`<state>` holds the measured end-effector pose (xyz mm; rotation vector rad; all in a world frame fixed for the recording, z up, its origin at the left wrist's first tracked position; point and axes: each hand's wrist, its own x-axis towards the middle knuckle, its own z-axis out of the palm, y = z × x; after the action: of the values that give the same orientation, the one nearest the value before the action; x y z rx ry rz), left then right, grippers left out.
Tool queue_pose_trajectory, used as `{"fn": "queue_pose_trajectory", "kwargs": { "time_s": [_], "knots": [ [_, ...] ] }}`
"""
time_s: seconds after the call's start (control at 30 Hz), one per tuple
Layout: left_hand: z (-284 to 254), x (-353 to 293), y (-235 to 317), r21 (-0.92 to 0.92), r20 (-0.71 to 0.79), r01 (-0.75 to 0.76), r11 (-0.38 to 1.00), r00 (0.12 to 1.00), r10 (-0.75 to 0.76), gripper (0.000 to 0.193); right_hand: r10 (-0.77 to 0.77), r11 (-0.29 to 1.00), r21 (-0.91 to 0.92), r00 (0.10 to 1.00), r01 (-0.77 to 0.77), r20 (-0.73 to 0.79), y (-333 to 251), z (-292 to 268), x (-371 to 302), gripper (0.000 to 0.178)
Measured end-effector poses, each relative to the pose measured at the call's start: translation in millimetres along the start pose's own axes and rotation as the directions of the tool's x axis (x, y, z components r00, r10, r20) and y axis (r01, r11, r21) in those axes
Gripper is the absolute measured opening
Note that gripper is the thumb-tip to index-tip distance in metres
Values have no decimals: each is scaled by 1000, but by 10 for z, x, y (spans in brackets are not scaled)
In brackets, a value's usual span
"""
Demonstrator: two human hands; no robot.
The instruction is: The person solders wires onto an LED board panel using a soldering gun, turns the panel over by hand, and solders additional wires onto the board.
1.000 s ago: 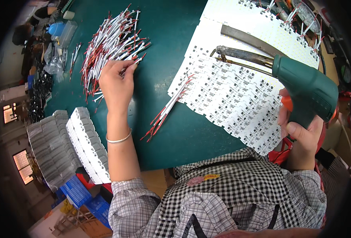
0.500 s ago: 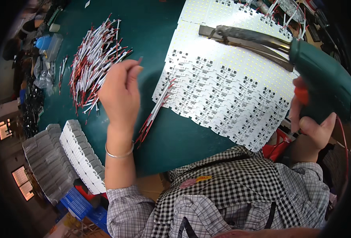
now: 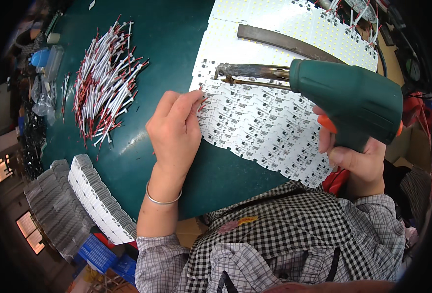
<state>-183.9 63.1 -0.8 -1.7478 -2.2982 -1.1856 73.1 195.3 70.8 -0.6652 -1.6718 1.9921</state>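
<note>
My right hand grips a green soldering gun, its fingers around the handle by the orange trigger. The gun's long metal tip points left, over the upper-left part of a white sheet of LED circuit boards. At the sheet's left edge my left hand is closed in a pinch on a thin wire, of which only a red end shows. More red wire ends lie on the sheet beside the fingers; the hand hides the rest. A dark curved metal bar lies across the sheet behind the gun.
A big pile of white and red wires lies on the green table at left, with a few wires apart from it. Stacked white strips stand at the near left, above blue crates. Wired boards lie far right.
The soldering gun has moved left and nearer, away from the metal bar, over the black-marked boards. My left hand has moved right and down to the sheet's edge, covering most of the loose wires there.
</note>
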Motion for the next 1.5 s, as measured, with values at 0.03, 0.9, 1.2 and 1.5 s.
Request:
{"fn": "queue_pose_trajectory", "kwargs": {
  "time_s": [0.03, 0.9, 1.2, 1.5],
  "knots": [
    [9, -9, -2, -3, -15, 4, 1000, 1000, -4, 18, 7, 1000, -9, 1000, -7, 15, 6, 10, 14, 46],
    [58, -12, 8, -32, -43, 36, 999, 998, -37, 18, 89, 996, 9, 988, -91, 124, 180, 54, 155, 44],
    [59, -19, 1, -19, -54, 22, 1000, 998, -23, 18, 144, 989, -32, 984, -141, 108, 169, 137, 195, 40],
    [57, -10, 9, -41, -53, 30, 999, 998, -32, 17, 73, 988, -145, 985, -51, 154, 282, 89, 182, 37]
  ]
}}
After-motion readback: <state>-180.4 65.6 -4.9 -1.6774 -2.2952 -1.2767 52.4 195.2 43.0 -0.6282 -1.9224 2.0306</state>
